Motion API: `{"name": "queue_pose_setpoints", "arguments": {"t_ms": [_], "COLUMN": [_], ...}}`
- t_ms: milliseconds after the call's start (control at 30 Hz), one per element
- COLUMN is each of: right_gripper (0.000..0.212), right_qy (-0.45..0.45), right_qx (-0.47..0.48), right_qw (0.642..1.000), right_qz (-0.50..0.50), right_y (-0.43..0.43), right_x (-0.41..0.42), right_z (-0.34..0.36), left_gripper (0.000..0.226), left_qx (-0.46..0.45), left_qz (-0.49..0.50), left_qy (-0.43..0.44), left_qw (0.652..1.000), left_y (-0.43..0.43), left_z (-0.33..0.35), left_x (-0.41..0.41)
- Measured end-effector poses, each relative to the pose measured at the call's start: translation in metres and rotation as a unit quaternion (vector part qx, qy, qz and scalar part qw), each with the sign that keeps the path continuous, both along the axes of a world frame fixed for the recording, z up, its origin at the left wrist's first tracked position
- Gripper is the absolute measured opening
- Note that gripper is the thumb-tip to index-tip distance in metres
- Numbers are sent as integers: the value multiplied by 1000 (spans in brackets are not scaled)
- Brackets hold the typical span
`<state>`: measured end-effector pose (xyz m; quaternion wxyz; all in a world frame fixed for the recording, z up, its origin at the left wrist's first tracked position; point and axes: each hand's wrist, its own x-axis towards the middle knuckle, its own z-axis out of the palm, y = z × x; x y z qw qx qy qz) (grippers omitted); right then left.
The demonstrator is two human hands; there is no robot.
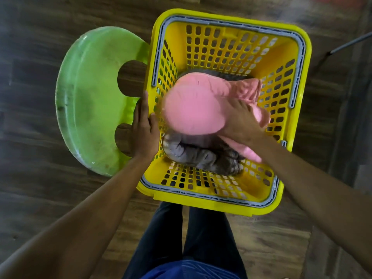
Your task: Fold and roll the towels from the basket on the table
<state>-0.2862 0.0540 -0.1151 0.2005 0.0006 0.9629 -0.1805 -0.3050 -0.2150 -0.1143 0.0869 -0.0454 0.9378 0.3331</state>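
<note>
View from above. The right hand [241,121] has its fingers closed on a bunched pink towel [193,109], held over the basket [221,204]. A grey towel [201,154] lies crumpled on the basket bottom beneath it. The left hand [144,125] holds nothing: its fingers lie flat against the basket's left wall, thumb at the rim. A green stool [90,97] stands just beside the basket on the wooden floor [40,178]; no worktop is in view.

Likely hazards:
- The grip takes only part of the bunch, so the loose pink folds may slip free.
- The hanging end may catch and drag the grey towel.
- The light basket may shift if the steadying hand lifts away.
</note>
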Motion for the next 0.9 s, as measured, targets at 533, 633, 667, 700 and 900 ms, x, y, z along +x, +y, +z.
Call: {"name": "queue_pose_setpoints", "arguments": {"t_ms": [533,633,667,700,900], "right_gripper": [132,112,100,86,34], "right_qy": [-122,-82,-58,-30,35], "right_qx": [94,41,6,-31,-139], "right_qw": [988,990,986,978,916], "right_qz": [-1,-111,-159,-205,-374], "right_y": [11,9,9,9,4], "right_x": [-78,-53,-41,-29,61], "right_z": [-48,-31,-22,-10,71], "left_gripper": [56,63,66,69,52], "left_qx": [-3,15,-1,-36,-179], "left_qz": [-15,-52,-65,-84,-207], "left_qy": [8,-32,-55,-76,-57], "left_qw": [1000,998,996,993,960], "left_y": [-3,-7,-7,-7,-1], "left_z": [-4,5,11,17,81], "left_x": [-3,-4,-5,-7,-14]}}
